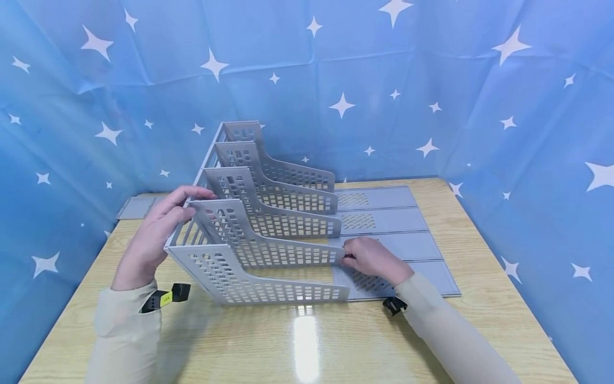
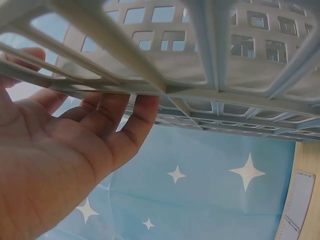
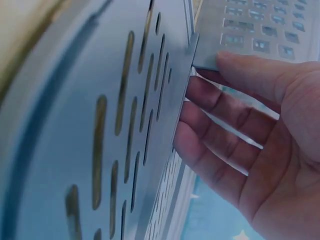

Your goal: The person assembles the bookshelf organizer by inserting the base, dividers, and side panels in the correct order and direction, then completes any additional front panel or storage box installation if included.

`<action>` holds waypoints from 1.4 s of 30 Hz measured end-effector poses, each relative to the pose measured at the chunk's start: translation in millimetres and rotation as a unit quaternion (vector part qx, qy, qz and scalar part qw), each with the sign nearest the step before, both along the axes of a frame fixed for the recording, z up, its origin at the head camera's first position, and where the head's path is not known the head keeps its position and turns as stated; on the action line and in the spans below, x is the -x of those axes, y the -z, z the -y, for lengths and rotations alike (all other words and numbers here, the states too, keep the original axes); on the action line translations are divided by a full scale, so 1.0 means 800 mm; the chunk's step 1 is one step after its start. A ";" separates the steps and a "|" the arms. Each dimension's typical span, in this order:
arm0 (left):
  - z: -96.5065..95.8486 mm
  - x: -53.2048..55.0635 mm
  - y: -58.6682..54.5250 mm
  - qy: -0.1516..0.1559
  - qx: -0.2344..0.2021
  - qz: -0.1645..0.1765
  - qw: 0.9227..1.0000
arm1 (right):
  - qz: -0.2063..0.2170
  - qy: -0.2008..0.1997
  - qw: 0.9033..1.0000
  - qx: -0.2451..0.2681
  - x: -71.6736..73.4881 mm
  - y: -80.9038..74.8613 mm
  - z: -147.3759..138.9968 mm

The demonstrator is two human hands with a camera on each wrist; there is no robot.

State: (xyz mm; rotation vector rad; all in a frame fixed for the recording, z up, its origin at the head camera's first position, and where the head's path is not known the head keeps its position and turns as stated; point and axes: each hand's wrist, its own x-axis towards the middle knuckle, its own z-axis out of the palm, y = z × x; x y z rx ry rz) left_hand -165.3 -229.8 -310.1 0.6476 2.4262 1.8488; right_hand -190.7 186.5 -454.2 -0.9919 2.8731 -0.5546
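Note:
A grey plastic file rack (image 1: 236, 266) with several perforated upright dividers stands on the table. At its back top edge, my left hand (image 1: 148, 240) holds the frame; in the left wrist view its fingers curl against the slatted back (image 2: 215, 95). My right hand (image 1: 371, 258) pinches the low front end of the divider (image 1: 268, 243) second from the near side. The right wrist view has the thumb on that divider's corner (image 3: 207, 47), fingers beneath. Right beside those fingers is a flat slotted panel (image 3: 55, 130), part of the row of grey panels (image 1: 408, 245) lying right of the rack.
A small grey plate (image 1: 136, 208) lies at the table's back left corner. Behind and to both sides of the wooden table (image 1: 240, 346) hangs a blue curtain (image 1: 268, 106) with white stars.

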 end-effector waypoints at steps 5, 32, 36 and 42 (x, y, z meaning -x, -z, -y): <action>0.001 -0.003 0.001 -0.009 0.031 0.000 0.999 | 0.058 -0.021 0.998 0.009 0.001 -0.002 -0.002; 0.006 0.064 -0.018 -0.095 0.130 -0.034 0.986 | 0.124 0.065 0.988 0.069 0.075 -0.006 -0.001; 0.003 0.076 -0.015 -0.055 0.104 0.016 0.993 | 0.126 0.065 0.988 0.064 0.077 -0.006 -0.001; -0.002 0.080 -0.013 -0.024 0.073 0.071 0.995 | 0.129 0.064 0.988 0.060 0.083 -0.005 -0.001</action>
